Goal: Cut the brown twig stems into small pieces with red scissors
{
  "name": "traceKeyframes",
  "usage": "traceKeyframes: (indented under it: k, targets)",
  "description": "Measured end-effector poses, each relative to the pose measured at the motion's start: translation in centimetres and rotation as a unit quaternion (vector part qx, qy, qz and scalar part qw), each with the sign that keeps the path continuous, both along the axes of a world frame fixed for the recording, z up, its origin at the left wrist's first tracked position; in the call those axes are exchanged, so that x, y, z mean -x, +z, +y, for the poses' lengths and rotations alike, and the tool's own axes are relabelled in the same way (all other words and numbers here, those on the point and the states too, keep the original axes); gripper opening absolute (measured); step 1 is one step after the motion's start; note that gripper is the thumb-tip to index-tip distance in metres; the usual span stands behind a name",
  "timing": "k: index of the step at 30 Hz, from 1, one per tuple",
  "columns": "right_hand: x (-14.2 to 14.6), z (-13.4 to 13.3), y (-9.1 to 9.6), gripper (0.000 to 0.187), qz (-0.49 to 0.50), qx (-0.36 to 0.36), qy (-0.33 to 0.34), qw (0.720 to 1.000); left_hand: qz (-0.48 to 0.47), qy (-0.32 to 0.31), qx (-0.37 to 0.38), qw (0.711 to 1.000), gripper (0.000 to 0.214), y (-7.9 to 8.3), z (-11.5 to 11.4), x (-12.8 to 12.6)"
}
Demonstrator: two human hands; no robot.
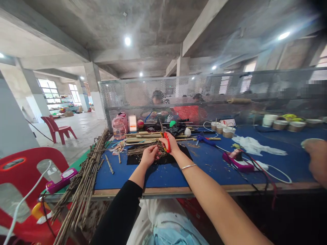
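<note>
My right hand (171,144) is closed round a pair of scissors (168,142) with red handles, its blades pointing up and away. Just left of it, my left hand (150,155) pinches what looks like a thin twig, mostly hidden by the fingers. Both hands hover over a black cloth (133,160), where a pile of cut twigs (139,149) lies. Short stick pieces (109,165) are scattered on the blue table (163,180) to the left.
A long bundle of dry stalks (85,180) hangs over the left table edge. Bamboo sticks (143,139), a pink jug (119,126) and a glue gun (205,140) lie behind. Purple power strips (238,163) trail cords. A perforated screen (138,98) stands behind; a person's hand shows at right.
</note>
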State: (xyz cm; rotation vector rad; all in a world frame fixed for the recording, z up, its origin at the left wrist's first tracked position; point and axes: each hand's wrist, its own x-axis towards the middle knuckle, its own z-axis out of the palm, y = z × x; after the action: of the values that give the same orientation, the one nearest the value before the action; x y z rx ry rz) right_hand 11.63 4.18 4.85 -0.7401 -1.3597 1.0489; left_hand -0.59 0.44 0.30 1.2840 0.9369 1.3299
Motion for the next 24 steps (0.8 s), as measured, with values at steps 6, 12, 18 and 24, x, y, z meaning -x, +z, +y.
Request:
traceKeyframes:
  k: [6, 12, 18, 24]
  targets:
    - [-0.5, -0.8, -3.3, 0.040, -0.086, -0.032, -0.129, 0.987, -0.081, 0.066, 0.032, 0.994, 0.029, 0.0, 0.3, 0.3]
    - [-0.9, -1.1, -4.9, 0.040, -0.173, -0.004, -0.201, 0.964, -0.123, 0.072, 0.016, 0.990, 0.031, -0.1, 0.5, 0.7]
    - [-1.1, -1.3, -4.5, 0.043, -0.247, 0.008, -0.216, 0.945, -0.146, 0.056, 0.059, 0.986, 0.037, 0.0, 0.5, 1.1]
    - [-1.2, -2.2, -4.7, 0.039, -0.298, -0.013, -0.174, 0.939, -0.146, 0.057, 0.028, 0.987, 0.042, -0.1, 0.6, 1.0]
